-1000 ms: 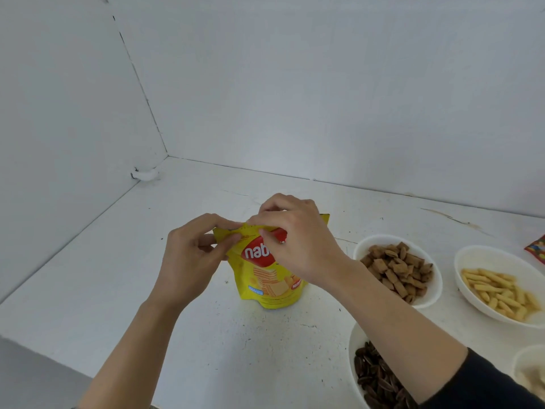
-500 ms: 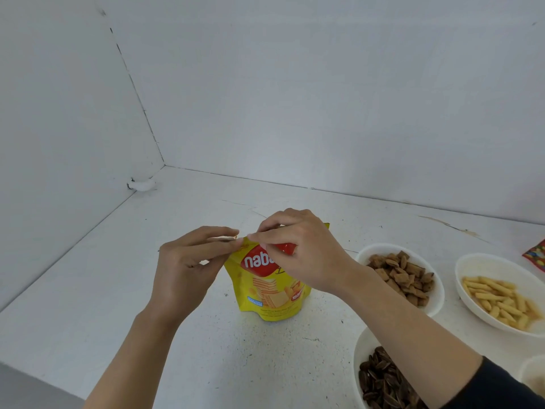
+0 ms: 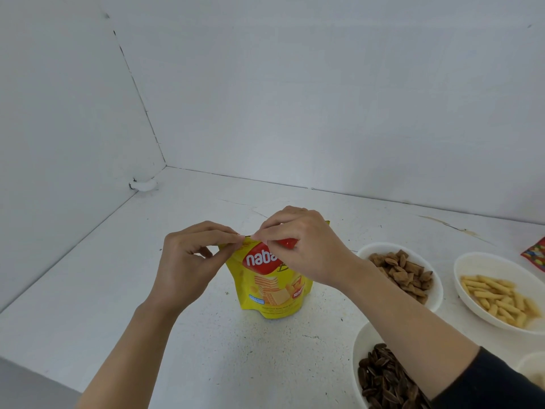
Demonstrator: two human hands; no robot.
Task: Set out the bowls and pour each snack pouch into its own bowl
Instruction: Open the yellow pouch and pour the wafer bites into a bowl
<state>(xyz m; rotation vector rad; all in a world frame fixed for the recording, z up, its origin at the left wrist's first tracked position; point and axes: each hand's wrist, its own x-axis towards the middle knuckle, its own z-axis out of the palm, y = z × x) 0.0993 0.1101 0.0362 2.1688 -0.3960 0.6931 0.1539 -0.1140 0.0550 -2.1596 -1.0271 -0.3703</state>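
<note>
The yellow wafer pouch [image 3: 271,287] stands upright on its base on the counter [image 3: 118,290], mid-scene, left of the bowls. Standing it keeps the contents low, away from the seal.

The left hand [image 3: 188,261] pinches the pouch's top left corner between thumb and fingertips. The right hand [image 3: 306,246] pinches the top edge just beside it. With both grips close together, this appears to be a tear across the seal. The pouch looks unopened.

On the right, three bowls are already filled: brown pillow snacks [image 3: 380,246], yellow sticks [image 3: 483,261] and, nearest, dark striped seeds [image 3: 358,346]. A fourth bowl [image 3: 530,364] shows at the near right edge, but its contents cannot be told. A red pouch [image 3: 535,256] lies at the far right edge.
</note>
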